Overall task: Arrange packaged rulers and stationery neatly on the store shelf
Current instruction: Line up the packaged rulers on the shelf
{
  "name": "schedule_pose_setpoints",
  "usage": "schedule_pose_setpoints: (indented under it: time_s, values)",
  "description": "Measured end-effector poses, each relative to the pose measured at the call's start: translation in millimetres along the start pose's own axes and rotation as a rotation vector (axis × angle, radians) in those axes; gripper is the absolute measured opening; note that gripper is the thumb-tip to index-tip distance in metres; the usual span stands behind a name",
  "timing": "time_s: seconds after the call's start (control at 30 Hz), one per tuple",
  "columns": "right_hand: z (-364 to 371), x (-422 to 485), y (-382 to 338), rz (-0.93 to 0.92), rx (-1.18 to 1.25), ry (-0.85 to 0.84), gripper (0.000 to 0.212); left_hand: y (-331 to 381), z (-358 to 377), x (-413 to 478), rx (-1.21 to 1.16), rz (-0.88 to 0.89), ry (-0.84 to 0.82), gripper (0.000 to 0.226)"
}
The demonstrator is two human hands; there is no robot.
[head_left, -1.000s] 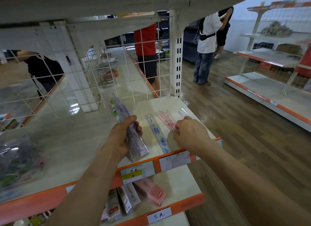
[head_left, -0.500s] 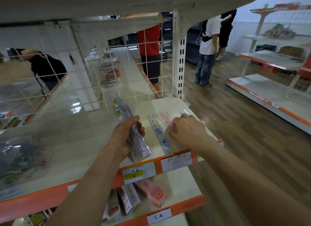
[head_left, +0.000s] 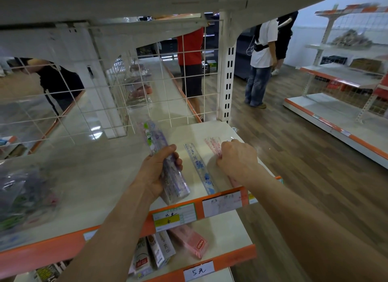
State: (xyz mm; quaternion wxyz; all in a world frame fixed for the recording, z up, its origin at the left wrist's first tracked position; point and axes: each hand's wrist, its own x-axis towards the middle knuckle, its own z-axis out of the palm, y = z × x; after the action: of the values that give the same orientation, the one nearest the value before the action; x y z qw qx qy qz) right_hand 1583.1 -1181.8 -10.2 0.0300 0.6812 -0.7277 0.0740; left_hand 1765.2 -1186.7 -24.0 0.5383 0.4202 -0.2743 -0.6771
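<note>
The job looks only partly done. The left grip is wrapped round a clear pack of rulers, held a little above the shelf, with its near end over the orange price strip. None of that pack has been laid out yet.

Just to the right of the left grip, a blue ruler lies flat on the shelf, running from the front edge towards the back. Further right, a pink ruler lies roughly alongside it. The right grip sits on top of this one, fingers curled down and apparently pinching its edge, most likely to straighten it. Its near end is hidden under the wrist.

So two rulers are down in a row at the right end of the shelf, and the rest are in the left grip. Far to the left of both grips, a clear bag of mixed goods sits unsorted. Below the grips, boxes lean loosely on the lower shelf.
</note>
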Motion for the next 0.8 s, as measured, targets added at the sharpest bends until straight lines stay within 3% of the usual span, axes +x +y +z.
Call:
schedule_pose_setpoints:
  time_s: [0.33,0.53,0.8]
  values:
    - [-4,-5,-3,-0.061,0.035,0.029,0.031,0,1,0,0.008,0.003,-0.010,0.011]
    - [4,-30,-42,-0.243,0.151,0.103,0.037,1,2,0,0.013,-0.010,-0.046,0.008]
    - [9,-24,-32,-0.208,0.143,0.059,0.032,3,-2,-1,-0.069,-0.069,-0.151,0.023]
